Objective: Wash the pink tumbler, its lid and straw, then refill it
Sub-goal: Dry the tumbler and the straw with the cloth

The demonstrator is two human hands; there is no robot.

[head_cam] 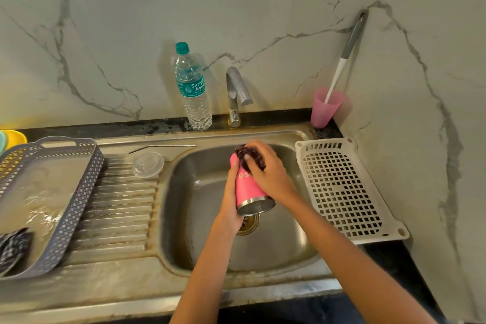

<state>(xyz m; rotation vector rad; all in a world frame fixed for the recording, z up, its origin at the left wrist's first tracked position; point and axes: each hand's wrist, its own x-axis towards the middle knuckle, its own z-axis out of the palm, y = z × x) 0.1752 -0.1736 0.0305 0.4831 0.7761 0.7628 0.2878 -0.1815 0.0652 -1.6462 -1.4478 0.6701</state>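
I count one tumbler (247,187), one lid (148,165), one straw (163,146). Two hands: left hand (231,208), right hand (268,171). One scrubber (249,156). One water bottle (193,87), one tap (236,95), one sink (263,252). Two baskets: grey basket (79,192), white basket (342,187). One pink cup (324,113), one brush (344,58), one cloth (13,247). I can't count the stuff at the far left edge.

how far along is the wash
Done: lid and straw are off, lying on the drainboard. In hand: the left hand holds the pink tumbler over the sink while the right hand rubs a dark scrubber on it. Left: rinsing, probably lid and straw, then refilling; the water bottle stands capped.
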